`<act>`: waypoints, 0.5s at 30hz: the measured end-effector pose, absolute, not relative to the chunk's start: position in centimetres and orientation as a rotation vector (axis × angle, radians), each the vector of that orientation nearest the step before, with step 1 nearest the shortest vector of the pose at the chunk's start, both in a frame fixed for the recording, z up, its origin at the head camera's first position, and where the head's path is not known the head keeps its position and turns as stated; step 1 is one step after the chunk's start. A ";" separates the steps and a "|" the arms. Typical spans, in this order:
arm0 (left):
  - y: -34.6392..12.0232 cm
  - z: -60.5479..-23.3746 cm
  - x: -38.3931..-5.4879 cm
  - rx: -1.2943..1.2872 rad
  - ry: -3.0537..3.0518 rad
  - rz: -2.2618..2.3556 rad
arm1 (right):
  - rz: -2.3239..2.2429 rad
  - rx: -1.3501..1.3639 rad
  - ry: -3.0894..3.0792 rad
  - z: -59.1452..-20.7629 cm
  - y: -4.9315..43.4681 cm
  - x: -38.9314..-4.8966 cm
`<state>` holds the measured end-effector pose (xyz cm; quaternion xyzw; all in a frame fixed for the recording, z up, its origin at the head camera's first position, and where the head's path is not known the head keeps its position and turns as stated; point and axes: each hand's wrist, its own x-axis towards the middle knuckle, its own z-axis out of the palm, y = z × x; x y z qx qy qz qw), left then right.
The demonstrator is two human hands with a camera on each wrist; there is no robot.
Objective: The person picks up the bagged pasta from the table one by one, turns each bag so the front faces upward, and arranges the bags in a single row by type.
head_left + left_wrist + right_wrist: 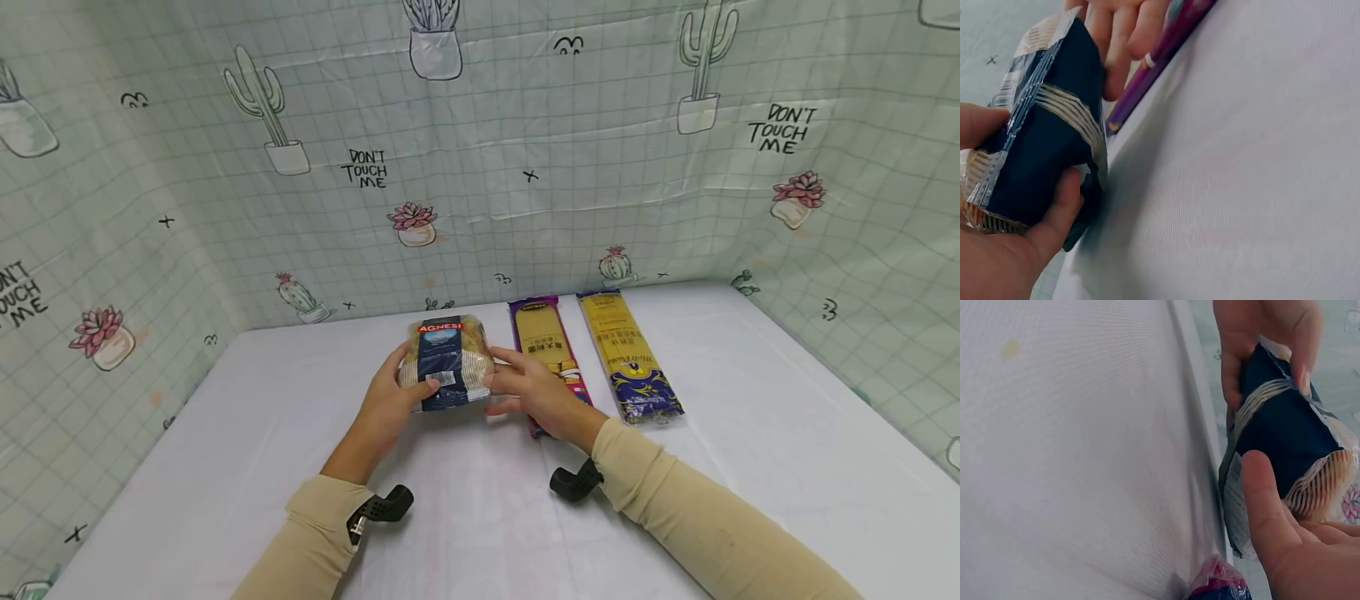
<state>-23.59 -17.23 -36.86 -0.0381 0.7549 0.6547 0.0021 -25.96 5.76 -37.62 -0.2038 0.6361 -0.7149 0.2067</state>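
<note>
A blue and clear Agnesi pasta bag (440, 362) with a red label is held tilted just above the white table. My left hand (386, 408) grips its left side, thumb over the front near the barcode and fingers beneath, as the left wrist view shows (1022, 250). At the bag's right end is my right hand (543, 396), its fingers spread and fairly straight against the side. One extended finger (1260, 487) lies along the bag's underside in the right wrist view.
Right of the bag, a purple-edged spaghetti packet (536, 333) lies partly behind my right hand. A yellow and blue spaghetti packet (630, 358) lies farther right. The white table (465, 517) meets a cactus-printed curtain (480, 225) at the back and sides.
</note>
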 end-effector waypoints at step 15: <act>-18.0 -37.4 -24.0 -0.040 2.355 2.072 | -1.928 -0.513 1.907 -37.7 5.5 -26.0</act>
